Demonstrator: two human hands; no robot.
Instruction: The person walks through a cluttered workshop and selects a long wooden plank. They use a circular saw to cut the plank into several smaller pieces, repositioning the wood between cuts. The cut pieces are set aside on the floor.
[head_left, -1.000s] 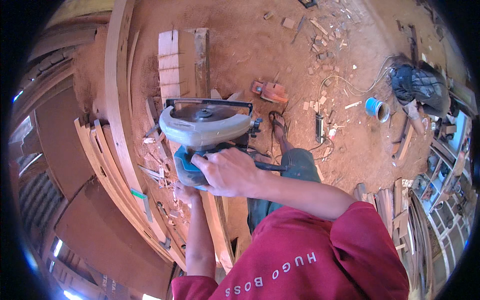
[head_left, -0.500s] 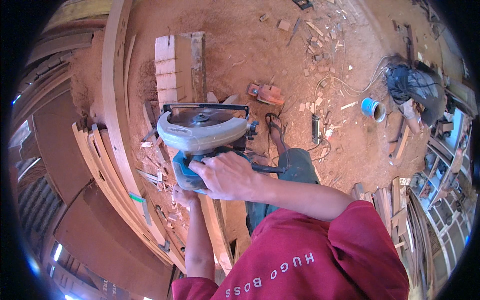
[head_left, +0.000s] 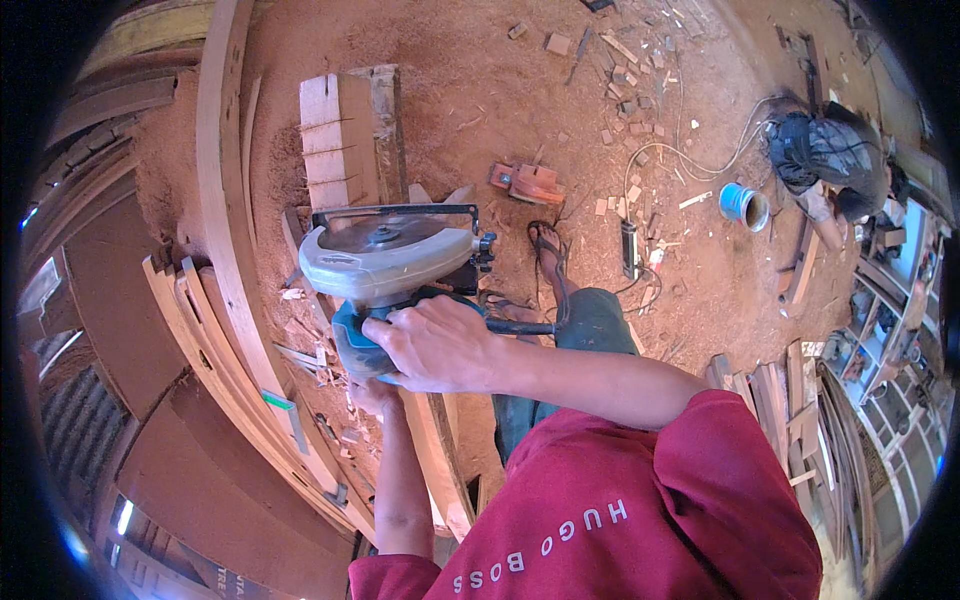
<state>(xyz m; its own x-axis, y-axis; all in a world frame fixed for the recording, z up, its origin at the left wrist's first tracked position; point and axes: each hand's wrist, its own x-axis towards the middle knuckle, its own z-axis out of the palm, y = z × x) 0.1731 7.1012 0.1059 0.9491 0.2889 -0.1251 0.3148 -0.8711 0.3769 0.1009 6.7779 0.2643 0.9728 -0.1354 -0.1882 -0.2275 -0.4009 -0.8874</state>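
A circular saw (head_left: 395, 268) with a grey blade guard and teal body lies across a thick timber beam (head_left: 355, 145). My right hand (head_left: 437, 343) is wrapped round its handle, with the thumb side toward the teal housing. Below it, my left hand (head_left: 372, 396) is closed against the near side of the housing, its fingers partly hidden by the saw. The round blade (head_left: 383, 236) shows inside the guard, and its face looks smeared. Several crosswise cuts run across the beam's far part, beyond the saw.
Long planks (head_left: 225, 170) run along the left. An orange power tool (head_left: 528, 184), a power strip (head_left: 629, 250) with cords, a blue bucket (head_left: 744, 207) and wood offcuts lie on the dusty floor. At the far right another person (head_left: 830, 160) bends low. Stacked boards (head_left: 790, 400) stand right.
The saw and both hands keep their grip and shift very slightly left over the beam. The whole view has moved a little too. At the right, the other person is bent lower.
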